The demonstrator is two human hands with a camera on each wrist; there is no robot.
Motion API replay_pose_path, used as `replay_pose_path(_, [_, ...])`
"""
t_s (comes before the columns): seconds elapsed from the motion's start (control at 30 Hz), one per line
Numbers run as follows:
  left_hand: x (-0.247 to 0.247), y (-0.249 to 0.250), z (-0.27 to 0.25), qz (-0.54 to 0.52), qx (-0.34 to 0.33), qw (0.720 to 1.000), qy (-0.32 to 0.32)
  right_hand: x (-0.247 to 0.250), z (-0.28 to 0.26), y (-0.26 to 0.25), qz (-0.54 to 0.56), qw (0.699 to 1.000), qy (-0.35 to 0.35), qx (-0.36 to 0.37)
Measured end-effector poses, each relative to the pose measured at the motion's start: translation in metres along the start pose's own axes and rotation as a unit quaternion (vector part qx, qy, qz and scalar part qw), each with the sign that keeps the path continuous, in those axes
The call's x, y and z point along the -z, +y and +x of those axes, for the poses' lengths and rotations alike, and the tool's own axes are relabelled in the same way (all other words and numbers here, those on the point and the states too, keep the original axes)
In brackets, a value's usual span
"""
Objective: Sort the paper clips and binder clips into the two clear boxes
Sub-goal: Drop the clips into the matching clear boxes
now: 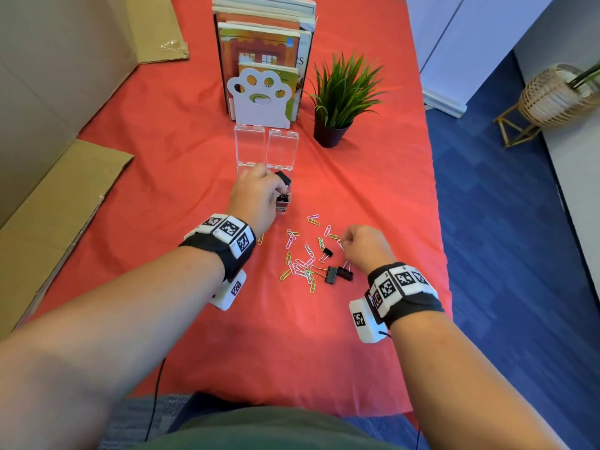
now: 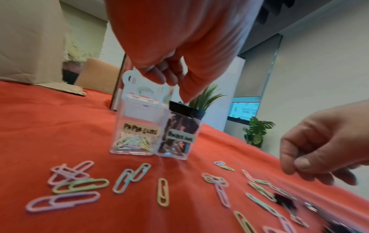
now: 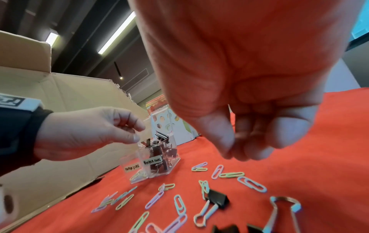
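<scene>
Two clear boxes stand side by side with their lids open. The paper-clip box point(image 2: 135, 126) holds pastel clips, and the binder-clip box point(image 2: 179, 138) is packed with black clips. A black binder clip point(image 2: 185, 110) lies across its top. My left hand point(image 1: 276, 186) hovers over it with loosely curled fingers, and only the thumb tip touches that clip. Coloured paper clips point(image 1: 302, 261) and three black binder clips point(image 1: 331, 274) lie loose on the red cloth. My right hand point(image 1: 344, 240) hangs just above them, thumb against its curled fingers point(image 3: 257, 151). No clip shows between them.
A white paw-shaped bookend point(image 1: 259, 99) with books stands right behind the open box lids point(image 1: 250, 144). A potted plant point(image 1: 341, 92) stands at the back right, and cardboard point(image 1: 48, 206) lines the left side. The table's right edge point(image 1: 438, 222) drops to blue floor.
</scene>
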State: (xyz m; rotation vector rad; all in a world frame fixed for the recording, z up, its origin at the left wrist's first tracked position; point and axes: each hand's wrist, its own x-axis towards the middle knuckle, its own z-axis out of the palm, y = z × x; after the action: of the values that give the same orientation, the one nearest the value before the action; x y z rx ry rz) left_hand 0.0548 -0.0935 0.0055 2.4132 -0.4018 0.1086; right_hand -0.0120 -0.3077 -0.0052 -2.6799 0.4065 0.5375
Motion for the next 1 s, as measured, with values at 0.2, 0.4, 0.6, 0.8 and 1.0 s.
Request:
replay_pose_path(0.2, [-0.042,0.032,-0.049,0.001,-0.047,0.984,-0.173,-0.028,-0.025,0.027,-0.041,0.997,-0.026,0.052])
replay_pose_path(0.4, [-0.08,0.06,-0.077,0.04,-0.067,0.952,-0.295,-0.046,-0.04,0.049,-0.018,0.997,0.05,0.064])
replay_pose_path(0.6, [-0.091,0.063,-0.081,0.101,-0.098,0.943,-0.302,-0.03,-0.037,0.065,-0.003,0.997,0.079,-0.009])
replay_pose_path(0.8, [-0.07,0.059,-0.075,-0.103,-0.004,0.978,-0.181,-0.009,-0.031,0.044,0.444,0.886,-0.009,-0.138])
replay_pose_path(1.0, [-0.024,0.041,-0.05,-0.202,0.112,0.97,-0.082,-0.022,-0.021,0.013,0.126,0.992,-0.016,-0.013])
